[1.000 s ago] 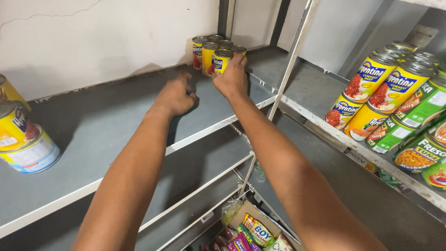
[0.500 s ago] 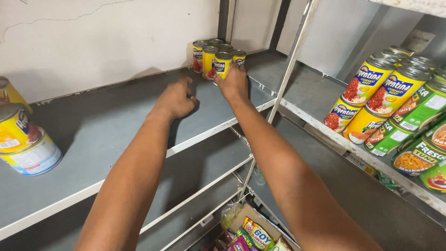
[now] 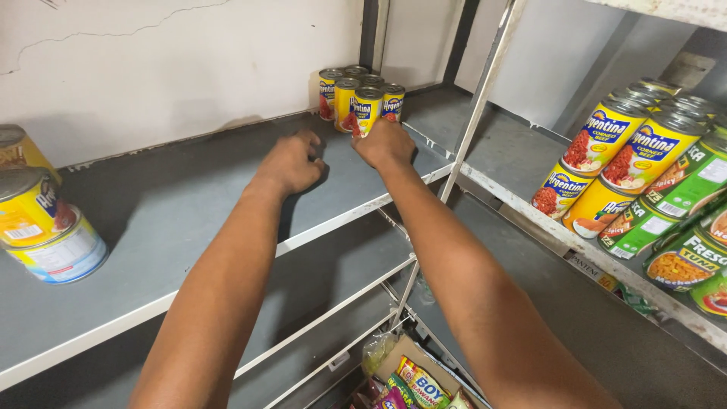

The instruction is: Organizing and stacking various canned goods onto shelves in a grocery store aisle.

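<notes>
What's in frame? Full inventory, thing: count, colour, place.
small cans: six or so, yellow labels, clustered at the shelf's back corner
grey shelf: one, grey, holds the small cans
cans at left: three partly seen, yellow, left edge of shelf
large cans: several stacked, yellow and blue, right shelf
green cans: several, green, right shelf, near edge
snack packets: several, multicoloured, box below
left hand: one, empty, on shelf beside small cans
right hand: one, touching front small can
</notes>
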